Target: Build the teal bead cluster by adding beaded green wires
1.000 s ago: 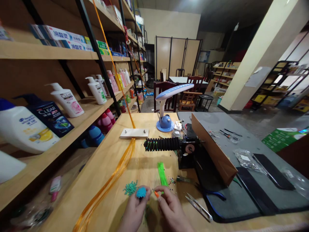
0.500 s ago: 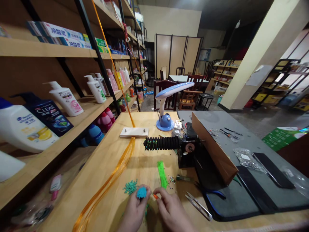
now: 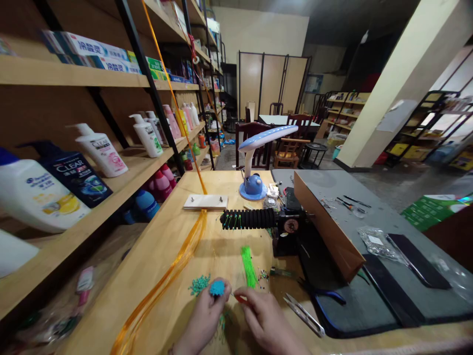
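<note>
My left hand (image 3: 204, 315) is closed round a bundle topped with a blue beaded head (image 3: 217, 288). Close beside it, my right hand (image 3: 260, 313) pinches a small orange-red tool (image 3: 241, 299), whose thin tip points toward the left fingers. A pile of turquoise beads (image 3: 199, 285) lies just left of the hands. Green strands (image 3: 248, 267) lie beyond them, with small mixed beads (image 3: 263, 277) at their right. Under the hands, more thin green pieces (image 3: 222, 325) rest on the wooden table.
Orange threads (image 3: 158, 283) run from a clamp board (image 3: 206, 202). A black ribbed roller (image 3: 247, 219) stands mid-table, a blue lamp (image 3: 253, 187) behind it. Snips (image 3: 305, 315) and blue-handled pliers (image 3: 330, 296) lie right. A brown board (image 3: 325, 227) stands upright; shelves with bottles line the left.
My right hand has shifted slightly, and the orange-red tool is tilted differently and more covered by the fingers. My left hand has barely moved, still holding the bundle.
</note>
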Motion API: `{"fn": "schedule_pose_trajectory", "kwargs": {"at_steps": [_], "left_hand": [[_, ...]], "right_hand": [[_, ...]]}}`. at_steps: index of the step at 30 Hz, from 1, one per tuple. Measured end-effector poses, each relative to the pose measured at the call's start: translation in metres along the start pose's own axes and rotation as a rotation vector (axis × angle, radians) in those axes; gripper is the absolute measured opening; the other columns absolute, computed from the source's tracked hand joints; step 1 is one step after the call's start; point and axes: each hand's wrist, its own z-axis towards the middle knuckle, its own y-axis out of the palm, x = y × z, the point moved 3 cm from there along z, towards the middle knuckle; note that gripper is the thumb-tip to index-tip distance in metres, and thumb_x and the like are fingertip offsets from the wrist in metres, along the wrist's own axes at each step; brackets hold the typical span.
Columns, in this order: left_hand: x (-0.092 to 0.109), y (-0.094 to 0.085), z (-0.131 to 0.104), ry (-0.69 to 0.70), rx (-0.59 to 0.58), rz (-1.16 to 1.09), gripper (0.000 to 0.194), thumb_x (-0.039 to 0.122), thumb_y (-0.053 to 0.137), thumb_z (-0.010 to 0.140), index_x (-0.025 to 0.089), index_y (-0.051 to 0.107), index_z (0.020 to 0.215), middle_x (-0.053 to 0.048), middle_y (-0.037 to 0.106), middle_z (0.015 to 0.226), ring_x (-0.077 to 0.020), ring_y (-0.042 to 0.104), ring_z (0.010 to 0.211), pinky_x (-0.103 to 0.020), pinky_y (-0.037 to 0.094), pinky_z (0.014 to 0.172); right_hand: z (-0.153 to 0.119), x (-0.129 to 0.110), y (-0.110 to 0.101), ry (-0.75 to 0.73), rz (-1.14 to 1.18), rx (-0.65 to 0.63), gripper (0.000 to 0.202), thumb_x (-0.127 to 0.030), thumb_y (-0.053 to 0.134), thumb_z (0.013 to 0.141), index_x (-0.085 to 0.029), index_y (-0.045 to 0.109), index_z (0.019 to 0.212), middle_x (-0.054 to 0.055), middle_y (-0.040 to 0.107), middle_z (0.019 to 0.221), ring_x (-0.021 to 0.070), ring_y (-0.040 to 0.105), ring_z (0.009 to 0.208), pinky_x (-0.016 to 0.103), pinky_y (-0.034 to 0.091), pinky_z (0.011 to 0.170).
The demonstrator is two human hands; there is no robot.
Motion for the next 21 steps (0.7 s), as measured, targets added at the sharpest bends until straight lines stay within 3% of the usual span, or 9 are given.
{"fn": "schedule_pose_trajectory", "kwargs": {"at_steps": [5, 8, 11, 15, 21], "left_hand": [[0.008, 0.0, 0.0, 0.23, -0.002, 0.19, 0.026, 0.043, 0.059, 0.085, 0.022, 0.062, 0.072, -0.002, 0.064, 0.069, -0.0231, 0.063, 0.069, -0.033, 0.051, 0.067], [0.002, 0.0, -0.003, 0.309, 0.029, 0.302, 0.01, 0.027, 0.057, 0.083, 0.022, 0.064, 0.079, -0.005, 0.069, 0.075, -0.0253, 0.065, 0.072, -0.035, 0.051, 0.069], [-0.004, 0.002, -0.007, 0.345, 0.042, 0.383, 0.011, 0.02, 0.054, 0.082, 0.023, 0.065, 0.084, -0.007, 0.071, 0.081, -0.0268, 0.067, 0.078, -0.036, 0.051, 0.072], [-0.004, 0.005, -0.01, 0.285, 0.088, 0.281, 0.012, 0.031, 0.057, 0.085, 0.022, 0.065, 0.082, -0.007, 0.07, 0.08, -0.0265, 0.067, 0.078, -0.036, 0.052, 0.073], [-0.002, 0.008, -0.008, 0.083, 0.069, 0.008, 0.039, 0.058, 0.067, 0.077, 0.02, 0.064, 0.073, -0.001, 0.065, 0.068, -0.0222, 0.062, 0.07, -0.031, 0.051, 0.066]], "right_hand": [[0.003, -0.009, -0.004, 0.049, -0.121, -0.022, 0.029, -0.014, 0.046, 0.092, -0.025, 0.063, 0.113, 0.005, 0.078, 0.094, 0.0208, 0.074, 0.086, 0.024, 0.048, 0.072], [0.002, -0.01, 0.002, 0.086, -0.169, -0.002, 0.029, -0.013, 0.046, 0.09, -0.026, 0.063, 0.111, 0.004, 0.078, 0.091, 0.0223, 0.075, 0.082, 0.024, 0.047, 0.067], [0.001, -0.006, 0.012, 0.103, -0.223, 0.045, 0.03, -0.011, 0.045, 0.089, -0.025, 0.061, 0.11, 0.005, 0.078, 0.085, 0.0236, 0.075, 0.075, 0.025, 0.046, 0.061], [0.0, 0.003, 0.023, 0.089, -0.245, 0.156, 0.023, -0.018, 0.039, 0.094, -0.023, 0.058, 0.106, 0.006, 0.075, 0.075, 0.0249, 0.074, 0.065, 0.027, 0.042, 0.054], [-0.004, 0.008, 0.025, 0.041, -0.15, 0.253, 0.022, -0.031, 0.035, 0.101, -0.026, 0.056, 0.098, 0.002, 0.071, 0.069, 0.0209, 0.069, 0.058, 0.027, 0.04, 0.052]]}}
